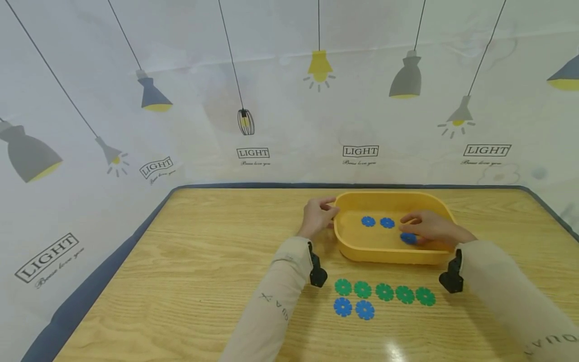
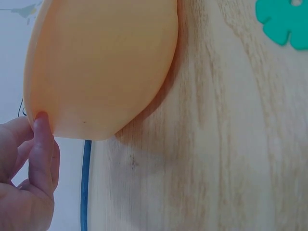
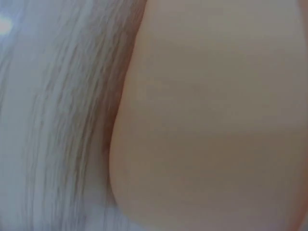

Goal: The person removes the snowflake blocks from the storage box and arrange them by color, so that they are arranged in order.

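A yellow plastic basin (image 1: 384, 255) stands on the wooden table. My left hand (image 1: 318, 216) pinches its left rim; in the left wrist view the fingers (image 2: 41, 154) meet the rim at the corner. Over the right part of the basin, my right hand (image 1: 429, 226) holds a blue flower-shaped disc (image 1: 408, 238) with its fingertips. Two more blue discs, one at the left (image 1: 368, 221) and one nearer that hand (image 1: 387, 222), lie on the basin floor. The right wrist view shows only the basin's outer wall (image 3: 207, 106) and table; the hand is hidden there.
In front of the basin lies a row of several green notched discs (image 1: 384, 292). Below its left end are two blue discs (image 1: 343, 306) side by side. A printed cloth (image 1: 289, 100) with lamp drawings hangs behind the table (image 1: 203, 261).
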The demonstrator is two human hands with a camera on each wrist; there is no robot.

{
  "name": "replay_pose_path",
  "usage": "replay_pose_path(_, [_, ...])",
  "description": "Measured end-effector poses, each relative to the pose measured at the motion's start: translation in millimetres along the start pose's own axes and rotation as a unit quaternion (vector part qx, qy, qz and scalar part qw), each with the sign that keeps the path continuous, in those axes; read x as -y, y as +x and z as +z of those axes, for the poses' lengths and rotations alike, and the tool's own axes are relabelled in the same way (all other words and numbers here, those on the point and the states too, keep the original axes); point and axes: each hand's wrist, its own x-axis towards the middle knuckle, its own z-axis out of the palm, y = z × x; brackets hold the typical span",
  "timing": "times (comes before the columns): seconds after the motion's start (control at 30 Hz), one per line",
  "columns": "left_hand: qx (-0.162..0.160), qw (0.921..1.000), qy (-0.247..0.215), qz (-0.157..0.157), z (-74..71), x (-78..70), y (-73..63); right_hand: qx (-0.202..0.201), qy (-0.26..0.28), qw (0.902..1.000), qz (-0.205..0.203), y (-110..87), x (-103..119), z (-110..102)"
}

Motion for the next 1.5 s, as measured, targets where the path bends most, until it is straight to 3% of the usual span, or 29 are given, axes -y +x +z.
replay_pose_path(0.3, [-0.001, 1.0000, 0.000, -0.004, -0.5, 0.5, 0.5, -0.003, 0.040, 0.9982, -0.044, 6.7, 5, 9])
replay_pose_path(0.6, [-0.001, 1.0000, 0.001, -0.007, -0.5, 0.4, 1.7, -0.031, 0.011, 0.9967, -0.074, 14.5, 3, 16])
replay_pose_path(1.0, [0.001, 0.9999, 0.003, -0.012, 0.0, 1.5, 2.6, -0.022, 0.002, 0.9945, -0.103, 16.1, 2, 21])
replay_pose_path(1.27, [0.003, 1.0000, 0.002, -0.007, 0.1, 1.6, 2.2, -0.025, 0.022, 0.9953, -0.091, 17.4, 0, 23])
replay_pose_path(1.5, [0.003, 1.0000, -0.001, -0.005, -0.3, 1.7, 1.4, -0.045, -0.004, 0.9942, -0.098, 18.7, -2, 25])
